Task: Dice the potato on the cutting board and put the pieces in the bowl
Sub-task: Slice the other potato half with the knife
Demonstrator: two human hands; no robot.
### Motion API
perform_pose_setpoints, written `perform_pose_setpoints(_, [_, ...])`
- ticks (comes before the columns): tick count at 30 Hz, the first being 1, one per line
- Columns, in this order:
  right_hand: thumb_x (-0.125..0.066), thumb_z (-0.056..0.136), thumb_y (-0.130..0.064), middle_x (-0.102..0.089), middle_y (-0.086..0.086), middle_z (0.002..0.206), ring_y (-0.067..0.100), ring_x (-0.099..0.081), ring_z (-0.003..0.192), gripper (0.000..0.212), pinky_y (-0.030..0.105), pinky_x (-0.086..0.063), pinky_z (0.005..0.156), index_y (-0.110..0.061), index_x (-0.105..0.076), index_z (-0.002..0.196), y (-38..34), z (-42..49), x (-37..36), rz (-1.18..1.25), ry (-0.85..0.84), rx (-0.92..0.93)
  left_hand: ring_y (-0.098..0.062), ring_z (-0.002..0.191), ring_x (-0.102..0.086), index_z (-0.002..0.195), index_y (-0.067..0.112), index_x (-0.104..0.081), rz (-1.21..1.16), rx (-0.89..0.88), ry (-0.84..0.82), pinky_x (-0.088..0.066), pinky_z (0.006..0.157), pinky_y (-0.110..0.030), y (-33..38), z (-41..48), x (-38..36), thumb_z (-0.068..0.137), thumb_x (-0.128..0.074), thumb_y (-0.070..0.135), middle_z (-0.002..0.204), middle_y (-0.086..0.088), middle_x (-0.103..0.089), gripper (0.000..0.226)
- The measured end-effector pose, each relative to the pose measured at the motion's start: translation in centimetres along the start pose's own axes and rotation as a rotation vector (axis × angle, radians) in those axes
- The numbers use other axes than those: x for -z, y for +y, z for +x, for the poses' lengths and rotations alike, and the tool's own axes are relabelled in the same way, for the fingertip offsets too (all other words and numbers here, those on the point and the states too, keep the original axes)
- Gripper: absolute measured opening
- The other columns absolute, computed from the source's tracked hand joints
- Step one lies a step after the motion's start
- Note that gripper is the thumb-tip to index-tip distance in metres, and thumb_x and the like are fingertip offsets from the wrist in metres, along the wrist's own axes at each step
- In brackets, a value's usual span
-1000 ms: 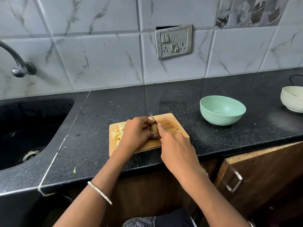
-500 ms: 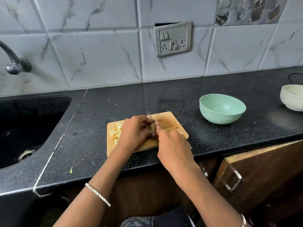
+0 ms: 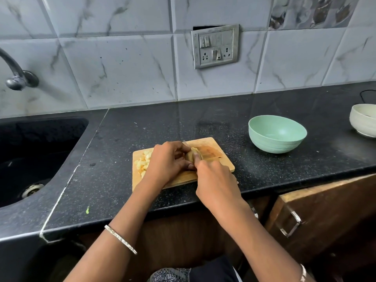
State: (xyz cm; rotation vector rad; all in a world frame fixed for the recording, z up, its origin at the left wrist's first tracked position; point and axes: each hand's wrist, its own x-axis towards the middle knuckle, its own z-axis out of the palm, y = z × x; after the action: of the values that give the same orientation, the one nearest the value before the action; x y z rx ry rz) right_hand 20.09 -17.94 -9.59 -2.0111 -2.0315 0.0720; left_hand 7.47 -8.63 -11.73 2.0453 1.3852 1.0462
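A wooden cutting board (image 3: 213, 146) lies on the black counter. On it my left hand (image 3: 166, 161) grips a pale potato piece (image 3: 190, 155), fingers curled round it. My right hand (image 3: 215, 180) holds a knife; its forefinger lies along the blade's back, and only the blade tip (image 3: 184, 142) shows beyond the potato. A heap of several diced potato pieces (image 3: 143, 162) sits at the board's left end, partly hidden by my left hand. An empty mint-green bowl (image 3: 277, 133) stands to the right of the board.
A black sink (image 3: 36, 155) with a tap (image 3: 14, 74) lies to the left. A white bowl (image 3: 364, 120) stands at the far right edge. Below the counter a wooden cabinet door (image 3: 325, 210) with a metal handle stands ajar. A switch plate is on the tiled wall.
Both hands stay on the board with the potato and knife; the knife tip has sunk a little lower behind the potato. The camera has shifted slightly.
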Motion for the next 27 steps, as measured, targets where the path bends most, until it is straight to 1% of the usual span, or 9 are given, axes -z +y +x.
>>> perform_pose_setpoints(3, [-0.046,0.102,-0.009,-0.06,0.011,0.118,0.033,-0.061,0.107,0.068,0.037,-0.043,0.07,-0.027,-0.017,0.161,0.5,-1.5,-0.4,0.007,-0.01,-0.001,-0.006,0.095,-0.069,0.105,0.011,-0.074,-0.013,0.021,-0.003,-0.051,0.089,-0.011,0.1,-0.2,0.0,0.062,-0.09,0.008,0.1,0.002,-0.074,0.046])
perform_pose_setpoints(6, [-0.047,0.104,-0.014,-0.059,0.01,0.121,0.034,-0.06,0.109,0.066,0.039,-0.047,0.075,-0.029,-0.017,0.161,1.0,-2.2,-0.4,0.025,-0.038,-0.002,-0.006,0.096,-0.068,0.105,0.011,-0.074,-0.033,0.031,-0.01,-0.049,0.086,-0.007,0.0,-0.2,0.0,0.06,-0.092,0.01,0.101,0.001,-0.075,0.048])
perform_pose_setpoints(10, [-0.05,0.101,-0.009,-0.059,0.01,0.124,0.033,-0.059,0.112,0.068,0.04,-0.049,0.078,-0.025,-0.021,0.16,0.7,-1.8,-0.3,0.052,-0.041,-0.019,-0.006,0.097,-0.068,0.108,0.01,-0.073,-0.052,0.035,-0.017,-0.051,0.09,-0.012,0.1,-0.3,0.1,0.062,-0.091,0.009,0.102,0.001,-0.074,0.049])
perform_pose_setpoints(13, [-0.051,0.1,-0.008,-0.06,0.01,0.124,0.033,-0.059,0.113,0.068,0.041,-0.05,0.079,-0.023,-0.022,0.16,0.6,-1.6,-0.3,0.059,-0.046,-0.017,-0.005,0.096,-0.068,0.108,0.01,-0.073,-0.035,0.031,-0.015,-0.05,0.088,-0.01,0.2,-0.4,0.1,0.063,-0.091,0.009,0.101,0.002,-0.074,0.049])
perform_pose_setpoints(17, [-0.051,0.099,-0.007,-0.061,0.01,0.124,0.033,-0.06,0.113,0.069,0.041,-0.05,0.079,-0.023,-0.022,0.16,0.6,-1.6,-0.4,0.046,-0.039,-0.004,-0.006,0.097,-0.069,0.106,0.014,-0.074,0.006,0.031,-0.007,-0.053,0.09,-0.016,0.3,-0.5,0.2,0.063,-0.091,0.012,0.1,0.002,-0.075,0.046])
perform_pose_setpoints(20, [-0.05,0.102,-0.011,-0.058,0.012,0.124,0.034,-0.059,0.113,0.068,0.043,-0.051,0.083,-0.026,-0.02,0.16,0.7,-1.9,-0.4,0.049,-0.049,-0.003,-0.007,0.1,-0.068,0.103,0.019,-0.072,0.044,0.052,-0.016,-0.049,0.085,-0.011,0.6,-0.5,0.3,0.064,-0.09,0.012,0.101,0.001,-0.074,0.044])
perform_pose_setpoints(23, [-0.049,0.104,-0.015,-0.057,0.012,0.123,0.033,-0.058,0.112,0.065,0.042,-0.051,0.083,-0.027,-0.02,0.16,0.8,-2.0,-0.3,0.055,-0.049,-0.002,-0.006,0.106,-0.067,0.105,0.025,-0.069,0.067,0.062,-0.034,-0.048,0.089,-0.015,0.9,-0.4,0.5,0.063,-0.09,0.013,0.102,-0.002,-0.075,0.049])
perform_pose_setpoints(25, [-0.05,0.104,-0.016,-0.056,0.012,0.123,0.033,-0.058,0.112,0.065,0.041,-0.051,0.081,-0.028,-0.02,0.16,0.8,-2.1,-0.3,0.066,-0.055,-0.005,-0.006,0.109,-0.066,0.107,0.026,-0.067,0.069,0.06,-0.04,-0.046,0.089,-0.013,0.9,-0.4,0.6,0.063,-0.09,0.014,0.104,-0.004,-0.075,0.051])
perform_pose_setpoints(27, [-0.05,0.104,-0.016,-0.056,0.011,0.124,0.033,-0.058,0.112,0.065,0.041,-0.05,0.081,-0.028,-0.02,0.16,0.8,-2.3,-0.2,0.071,-0.056,-0.009,-0.007,0.108,-0.066,0.108,0.026,-0.068,0.08,0.052,-0.044,-0.047,0.089,-0.015,0.9,-0.4,0.6,0.064,-0.089,0.014,0.107,-0.005,-0.074,0.05])
